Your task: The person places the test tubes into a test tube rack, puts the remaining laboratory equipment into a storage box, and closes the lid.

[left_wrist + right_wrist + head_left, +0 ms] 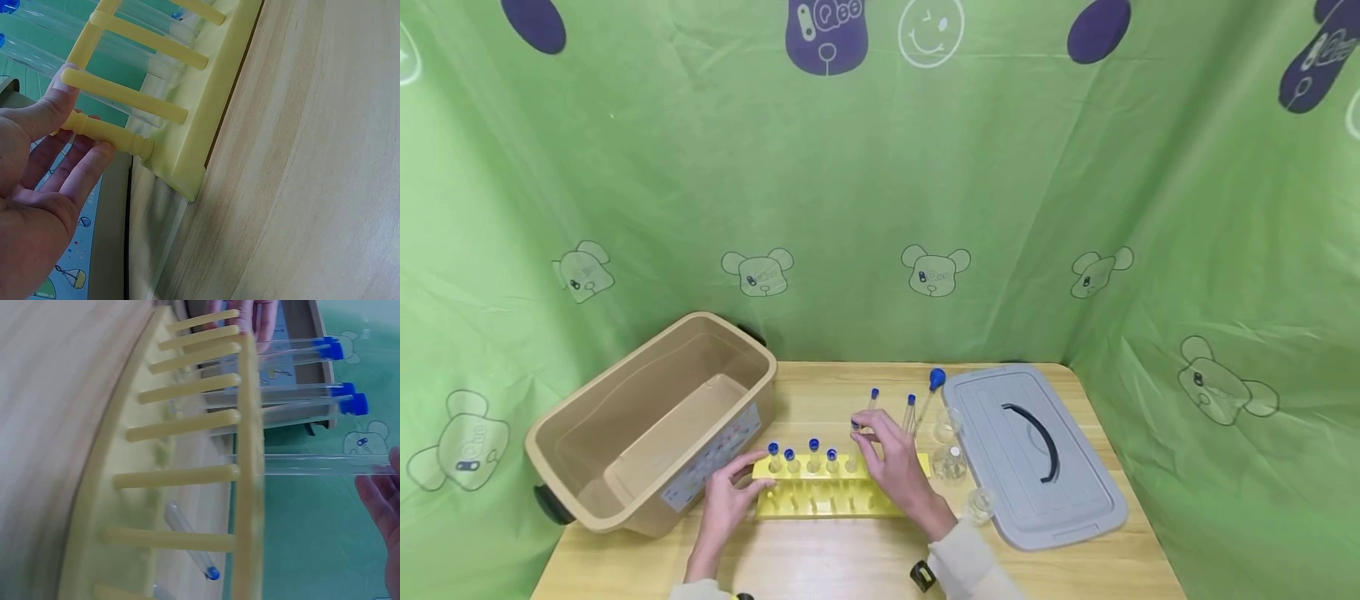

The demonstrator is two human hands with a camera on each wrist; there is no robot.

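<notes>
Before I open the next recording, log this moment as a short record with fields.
Left hand: grips the yellow rack at its left end
Right hand: pinches a capped tube, upright at the rack's top
In the rack: four more blue-capped tubes
Behind it: two loose tubes, a dropper
Left side: open brown bin
Right side: gray lid, clear glassware along its left edge

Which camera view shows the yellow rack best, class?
The head view: it takes in the yellow rack from end to end, though partly covered. The left wrist view shows only the section at one end; the right wrist view shows its pegs clearly, but the rack runs off the bottom of the picture.
</notes>
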